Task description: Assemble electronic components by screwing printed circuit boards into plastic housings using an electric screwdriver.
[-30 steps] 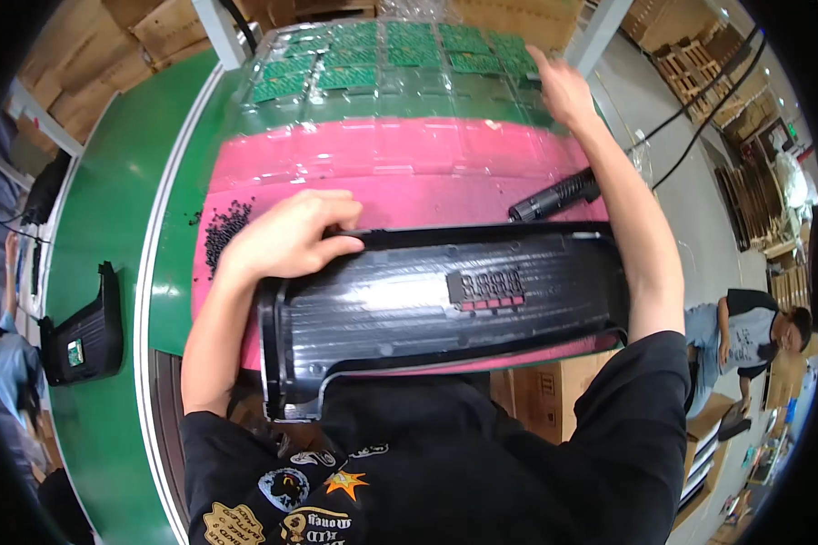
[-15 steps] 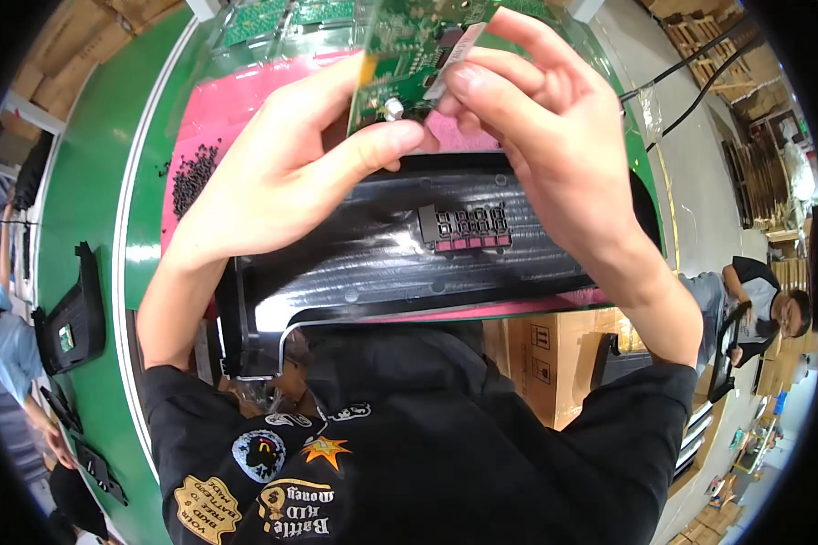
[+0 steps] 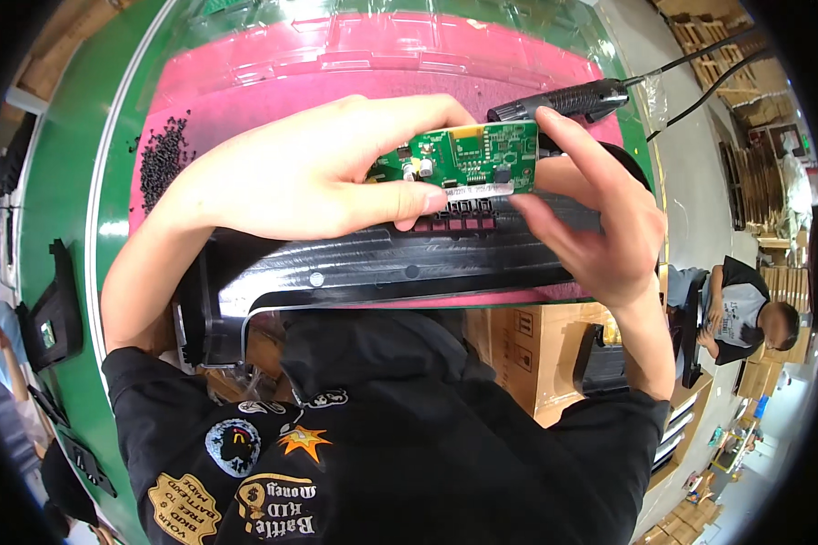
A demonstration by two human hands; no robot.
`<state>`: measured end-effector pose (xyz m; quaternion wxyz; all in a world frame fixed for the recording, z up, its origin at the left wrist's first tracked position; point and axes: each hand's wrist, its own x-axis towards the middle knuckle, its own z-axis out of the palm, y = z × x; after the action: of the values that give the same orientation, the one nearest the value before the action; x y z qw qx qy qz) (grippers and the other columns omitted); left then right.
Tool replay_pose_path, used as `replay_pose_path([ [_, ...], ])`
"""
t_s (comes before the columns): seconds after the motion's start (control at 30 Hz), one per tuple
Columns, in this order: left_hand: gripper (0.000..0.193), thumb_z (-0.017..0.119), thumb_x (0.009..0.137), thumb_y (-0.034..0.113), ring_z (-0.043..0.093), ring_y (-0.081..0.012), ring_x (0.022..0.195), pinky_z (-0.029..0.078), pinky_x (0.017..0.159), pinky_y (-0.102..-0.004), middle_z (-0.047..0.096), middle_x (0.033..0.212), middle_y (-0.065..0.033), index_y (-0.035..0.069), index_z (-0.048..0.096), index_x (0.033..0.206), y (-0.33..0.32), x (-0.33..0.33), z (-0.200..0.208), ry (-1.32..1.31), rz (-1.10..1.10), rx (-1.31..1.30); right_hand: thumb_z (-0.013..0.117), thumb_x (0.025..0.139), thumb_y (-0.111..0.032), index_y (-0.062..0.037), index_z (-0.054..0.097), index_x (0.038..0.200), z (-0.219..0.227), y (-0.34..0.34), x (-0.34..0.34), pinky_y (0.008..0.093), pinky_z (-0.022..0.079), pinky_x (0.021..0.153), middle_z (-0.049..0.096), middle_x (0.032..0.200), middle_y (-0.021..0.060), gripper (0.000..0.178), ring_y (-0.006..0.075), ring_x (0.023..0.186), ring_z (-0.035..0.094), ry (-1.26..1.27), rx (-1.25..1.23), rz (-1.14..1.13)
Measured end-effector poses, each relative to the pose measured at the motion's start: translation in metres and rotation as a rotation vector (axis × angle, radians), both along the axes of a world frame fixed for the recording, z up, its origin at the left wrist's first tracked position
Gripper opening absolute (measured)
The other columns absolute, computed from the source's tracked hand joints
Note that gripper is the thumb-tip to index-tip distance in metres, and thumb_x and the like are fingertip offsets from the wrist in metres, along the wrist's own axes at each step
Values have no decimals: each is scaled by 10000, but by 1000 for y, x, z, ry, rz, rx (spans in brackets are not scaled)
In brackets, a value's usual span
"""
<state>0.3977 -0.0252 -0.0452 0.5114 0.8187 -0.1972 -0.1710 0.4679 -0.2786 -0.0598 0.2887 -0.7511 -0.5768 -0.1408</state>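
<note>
A green circuit board (image 3: pixel 477 150) with a white label strip along its near edge is held level above a black plastic housing (image 3: pixel 354 272). My left hand (image 3: pixel 318 173) pinches its left end, thumb on top and fingers beneath. Around the right end curl the fingers of my right hand (image 3: pixel 600 213), index at the far corner and thumb near the lower corner. Just below the board, part of a row of digit-shaped cutouts (image 3: pixel 459 221) shows in the housing; the board and my fingers hide the rest.
A black electric screwdriver (image 3: pixel 563 100) with a cable lies beyond my right hand. Small black screws (image 3: pixel 162 163) are heaped on the pink mat (image 3: pixel 245 77) at the left. Under the table's near edge stands a cardboard box (image 3: pixel 536 363). Other people are at both sides.
The circuit board has come down and nearer, turning from steeply tilted to nearly level. My right hand has moved from its label to its right end. The screwdriver has come into view.
</note>
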Motion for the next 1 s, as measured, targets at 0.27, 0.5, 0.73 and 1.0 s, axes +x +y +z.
replay_pose_path([
  [0.27, 552, 759, 796, 77, 632, -107, 861, 500, 658, -241, 666, 1023, -53, 28, 516, 1289, 6, -1, -9, -101, 277, -68, 828, 707, -36, 19, 563, 1286, -7, -5, -6, 300, 508, 857, 697, 968, 95, 639, 171, 919, 669, 347, 24, -178],
  [0.5, 561, 831, 670, 98, 590, -129, 738, 480, 525, -245, 638, 922, -67, 12, 612, 1179, 12, 0, -28, -308, 137, 179, 806, 711, -56, -23, 603, 1212, -30, -10, -3, 337, 490, 889, 608, 1149, 118, 541, 242, 994, 619, 525, 4, -149],
  [0.73, 545, 814, 673, 121, 591, -217, 742, 509, 658, -322, 589, 974, -93, 22, 589, 1160, -1, -2, -38, -335, 104, 401, 804, 709, -103, -19, 621, 1162, -47, -13, 3, 378, 444, 961, 573, 1187, 110, 495, 296, 1097, 563, 591, -96, -156],
  [1.0, 526, 792, 683, 102, 631, -310, 944, 530, 780, -375, 573, 1104, -102, 18, 571, 1153, -5, -7, -43, -281, 90, 451, 798, 699, -91, -14, 622, 1153, -50, -13, 1, 385, 437, 950, 560, 1172, 115, 493, 308, 1077, 542, 568, -142, -171],
])
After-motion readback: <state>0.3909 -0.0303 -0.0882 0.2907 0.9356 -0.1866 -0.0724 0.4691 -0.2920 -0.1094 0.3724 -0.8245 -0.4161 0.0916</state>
